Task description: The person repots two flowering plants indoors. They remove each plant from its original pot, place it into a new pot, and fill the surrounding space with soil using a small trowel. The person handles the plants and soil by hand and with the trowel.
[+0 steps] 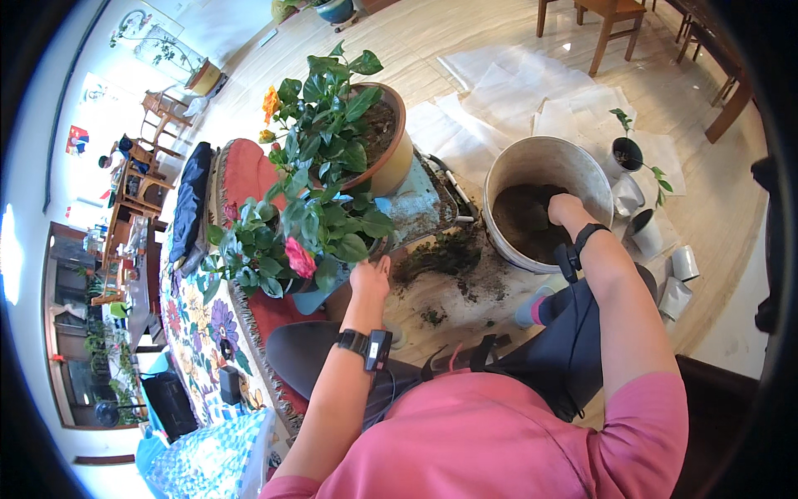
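Observation:
My right hand [564, 209] reaches down into a large white plastic bucket [595, 165]. Dark soil [520, 209] lies at the bottom, and my fingertips are hidden there, so what they hold does not show. My left hand [370, 280] is by the rim of a pot under a leafy potted plant [330, 221], its grip partly covered by leaves. Close to it, a pink bloom [300, 257] hangs over the pots. Behind stands a bigger tan pot [399, 165] with a glossy-leaved, orange-flowered plant [330, 112], on a soil-strewn blue surface [414, 203].
Spilled soil and plant debris [442, 259] lie on the floor between pots and bucket. White sheets [517, 93] spread beyond. Right of the bucket are small pots with seedlings [626, 155] and several tipped white pots [686, 263]. A red-cushioned sofa [249, 165] flanks the left.

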Demonstrator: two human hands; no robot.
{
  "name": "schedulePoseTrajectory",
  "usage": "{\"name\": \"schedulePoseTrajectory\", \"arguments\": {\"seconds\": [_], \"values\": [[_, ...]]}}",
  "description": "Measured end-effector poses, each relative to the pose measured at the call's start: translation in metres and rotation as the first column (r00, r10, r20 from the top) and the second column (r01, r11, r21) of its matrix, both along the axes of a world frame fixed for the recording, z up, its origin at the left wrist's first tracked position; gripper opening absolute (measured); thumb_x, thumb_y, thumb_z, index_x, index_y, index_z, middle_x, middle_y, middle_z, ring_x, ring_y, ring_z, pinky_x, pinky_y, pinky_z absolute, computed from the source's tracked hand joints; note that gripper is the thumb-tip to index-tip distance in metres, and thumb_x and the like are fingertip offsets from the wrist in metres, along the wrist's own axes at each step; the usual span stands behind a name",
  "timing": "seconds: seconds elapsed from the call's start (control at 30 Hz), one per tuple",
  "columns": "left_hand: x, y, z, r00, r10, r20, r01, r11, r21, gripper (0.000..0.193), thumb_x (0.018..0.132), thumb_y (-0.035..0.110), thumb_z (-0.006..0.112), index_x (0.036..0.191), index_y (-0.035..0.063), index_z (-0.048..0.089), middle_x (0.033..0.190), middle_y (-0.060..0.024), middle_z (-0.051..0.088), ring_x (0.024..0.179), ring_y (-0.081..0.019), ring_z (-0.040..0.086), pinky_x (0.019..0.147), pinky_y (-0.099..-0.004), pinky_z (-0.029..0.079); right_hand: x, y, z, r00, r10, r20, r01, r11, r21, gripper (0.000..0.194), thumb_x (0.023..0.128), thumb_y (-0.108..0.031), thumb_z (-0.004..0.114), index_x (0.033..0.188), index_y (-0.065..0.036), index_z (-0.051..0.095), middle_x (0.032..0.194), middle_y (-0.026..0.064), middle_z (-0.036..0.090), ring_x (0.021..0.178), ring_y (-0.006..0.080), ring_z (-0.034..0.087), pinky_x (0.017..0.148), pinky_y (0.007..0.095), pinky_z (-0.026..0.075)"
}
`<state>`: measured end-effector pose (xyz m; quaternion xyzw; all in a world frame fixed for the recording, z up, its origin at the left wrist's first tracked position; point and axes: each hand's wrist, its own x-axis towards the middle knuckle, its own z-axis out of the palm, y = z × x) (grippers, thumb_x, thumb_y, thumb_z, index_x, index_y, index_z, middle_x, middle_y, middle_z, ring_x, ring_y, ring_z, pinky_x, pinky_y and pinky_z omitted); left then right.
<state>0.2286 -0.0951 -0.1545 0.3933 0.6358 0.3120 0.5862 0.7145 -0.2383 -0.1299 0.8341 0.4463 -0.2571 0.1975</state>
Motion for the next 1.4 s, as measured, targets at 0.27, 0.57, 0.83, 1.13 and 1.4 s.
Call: {"name": "schedulePoseTrajectory", "arguments": {"seconds": [0.27,0.57,0.83,1.13,1.4], "values": [[0.0,-0.02,0.049,0.865,0.435,0.251,-0.46,0.886,0.051,0.042,0.095,0.018,0.059,0.13,0.0161,0.036,0.117,-0.0063,0.056,0.101,-0.0235,0.058,0.077,-0.038,0.051,0.004,0.023,-0.024,0.929,0.368,-0.026,-0.368,0.93,0.009,0.025,0.076,-0.008,0.066,0.099,-0.005,0.075,0.108,0.0157,0.07,0.103,0.0302,0.067,0.085,0.0391,0.054],[0.007,-0.019,0.078,0.954,0.273,-0.121,-0.237,0.939,0.248,0.061,0.09,0.003,0.054,0.144,0.0025,0.027,0.117,-0.0124,0.055,0.092,-0.0203,0.057,0.079,-0.032,0.049,0.003,-0.003,-0.015,0.95,0.286,-0.124,-0.274,0.956,0.109,0.029,0.085,-0.031,0.066,0.094,-0.005,0.074,0.094,0.0186,0.07,0.096,0.0345,0.067,0.083,0.043,0.053],[-0.004,-0.011,0.115,0.915,0.201,-0.349,-0.057,0.923,0.38,0.065,0.082,0.004,0.059,0.143,0.001,0.036,0.115,-0.016,0.062,0.1,-0.0249,0.06,0.083,-0.0339,0.047,-0.001,-0.027,-0.009,0.914,0.173,-0.366,-0.076,0.961,0.266,0.029,0.087,-0.03,0.063,0.104,-0.01,0.074,0.098,0.0184,0.07,0.095,0.0361,0.066,0.086,0.0426,0.051],[-0.017,0.006,0.143,0.955,0.039,0.294,-0.194,0.832,0.519,0.048,0.082,0.006,0.072,0.126,0.0062,0.054,0.11,-0.0083,0.063,0.084,-0.0193,0.064,0.067,-0.0344,0.055,0.005,-0.065,0.027,0.757,-0.08,-0.648,0.329,0.904,0.273,0.026,0.09,-0.027,0.065,0.104,-0.007,0.074,0.072,0.0103,0.068,0.064,0.018,0.061,0.063,0.0339,0.049],[-0.071,0.064,0.097,0.85,-0.068,0.523,-0.098,0.954,0.285,0.038,0.091,0.013,0.061,0.128,0.0037,0.055,0.112,-0.0145,0.067,0.097,-0.0275,0.067,0.078,-0.0426,0.058,0.018,-0.1,0.067,0.707,-0.084,-0.702,0.436,0.833,0.339,0.027,0.093,-0.027,0.062,0.103,-0.004,0.072,0.064,-0.001,0.056,0.059,0.0098,0.048,0.055,0.029,0.041]]}}
